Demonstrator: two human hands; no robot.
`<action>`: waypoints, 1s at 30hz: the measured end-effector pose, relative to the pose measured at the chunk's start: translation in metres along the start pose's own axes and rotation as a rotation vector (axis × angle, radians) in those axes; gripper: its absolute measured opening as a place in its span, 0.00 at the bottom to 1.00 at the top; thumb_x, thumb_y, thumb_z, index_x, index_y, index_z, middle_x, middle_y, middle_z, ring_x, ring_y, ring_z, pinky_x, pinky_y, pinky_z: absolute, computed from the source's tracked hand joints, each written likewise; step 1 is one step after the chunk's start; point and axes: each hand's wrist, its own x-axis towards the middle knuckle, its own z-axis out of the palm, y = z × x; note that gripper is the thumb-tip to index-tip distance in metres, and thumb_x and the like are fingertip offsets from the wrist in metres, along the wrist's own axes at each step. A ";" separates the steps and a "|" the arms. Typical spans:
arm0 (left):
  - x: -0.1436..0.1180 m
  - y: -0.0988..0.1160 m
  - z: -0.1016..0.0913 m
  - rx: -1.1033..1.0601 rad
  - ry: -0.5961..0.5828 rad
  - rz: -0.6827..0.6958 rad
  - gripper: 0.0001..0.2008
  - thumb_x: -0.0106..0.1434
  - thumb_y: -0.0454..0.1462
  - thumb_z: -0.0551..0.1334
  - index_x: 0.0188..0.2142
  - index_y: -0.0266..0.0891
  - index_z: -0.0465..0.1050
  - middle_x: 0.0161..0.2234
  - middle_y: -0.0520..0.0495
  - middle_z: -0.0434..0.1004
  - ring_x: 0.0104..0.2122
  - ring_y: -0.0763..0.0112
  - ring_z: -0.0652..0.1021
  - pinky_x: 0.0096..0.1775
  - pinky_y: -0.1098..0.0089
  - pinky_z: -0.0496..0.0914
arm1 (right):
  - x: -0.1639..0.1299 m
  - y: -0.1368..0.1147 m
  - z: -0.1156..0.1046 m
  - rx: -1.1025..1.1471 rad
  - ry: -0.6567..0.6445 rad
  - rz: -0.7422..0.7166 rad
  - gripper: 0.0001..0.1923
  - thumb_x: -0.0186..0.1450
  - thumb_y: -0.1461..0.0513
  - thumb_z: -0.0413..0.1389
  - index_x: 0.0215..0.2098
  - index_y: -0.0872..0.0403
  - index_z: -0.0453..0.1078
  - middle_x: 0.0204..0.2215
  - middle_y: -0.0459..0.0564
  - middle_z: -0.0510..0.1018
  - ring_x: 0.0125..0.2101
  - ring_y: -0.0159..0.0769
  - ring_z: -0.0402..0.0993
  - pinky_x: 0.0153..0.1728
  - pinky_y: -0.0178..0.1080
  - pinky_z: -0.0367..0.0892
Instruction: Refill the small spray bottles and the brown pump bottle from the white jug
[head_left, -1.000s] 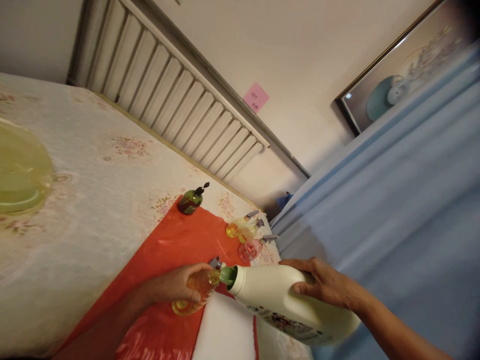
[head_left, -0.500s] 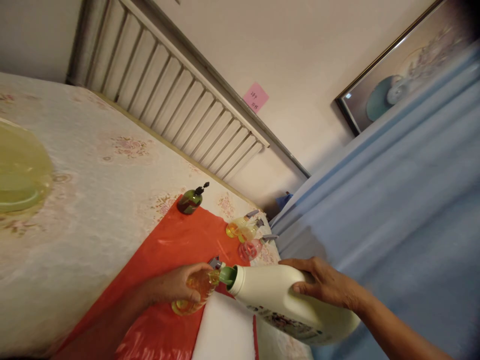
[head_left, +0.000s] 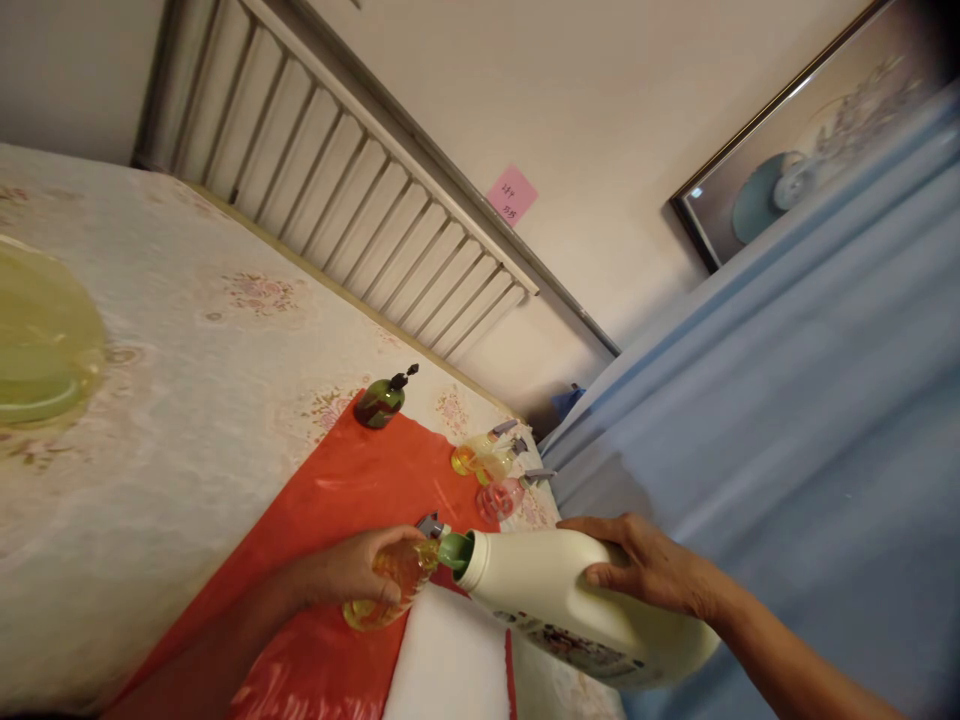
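Observation:
My left hand (head_left: pixel 367 565) is wrapped round a small clear bottle (head_left: pixel 375 613) with orange-yellow liquid in it, held tilted. My right hand (head_left: pixel 652 565) grips a large cream-coloured jug (head_left: pixel 555 575) with a printed label, tipped nearly on its side. The jug's green spout (head_left: pixel 454 551) meets the mouth of the small bottle; whether liquid is flowing I cannot make out. Just beyond the spout, a grey pump top (head_left: pixel 431 525) is partly visible. Beneath both hands lies a red plastic sheet (head_left: pixel 360 480).
A dark green pump bottle (head_left: pixel 379 403) stands on the sheet's far corner. Farther right are a pink bottle (head_left: pixel 499 498) and yellow bottles (head_left: pixel 472 455). A white pad (head_left: pixel 450 660) lies below the jug. At left sits a yellowish translucent basin (head_left: pixel 52 330); a blue curtain (head_left: pixel 787 400) hangs right.

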 end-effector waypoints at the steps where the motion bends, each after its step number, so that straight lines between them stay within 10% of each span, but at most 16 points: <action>1: 0.000 0.000 0.000 -0.002 -0.003 -0.003 0.30 0.51 0.32 0.64 0.55 0.45 0.67 0.49 0.51 0.80 0.50 0.55 0.78 0.50 0.62 0.72 | 0.000 0.000 0.000 0.002 -0.001 0.000 0.30 0.65 0.45 0.57 0.58 0.52 0.70 0.39 0.49 0.82 0.36 0.40 0.76 0.33 0.35 0.68; 30: -0.003 0.009 0.002 -0.040 0.012 -0.034 0.30 0.50 0.31 0.64 0.54 0.45 0.68 0.49 0.51 0.79 0.50 0.55 0.78 0.48 0.63 0.72 | 0.000 -0.002 -0.002 -0.005 -0.014 0.009 0.31 0.64 0.44 0.56 0.59 0.52 0.69 0.41 0.50 0.82 0.37 0.42 0.77 0.35 0.37 0.70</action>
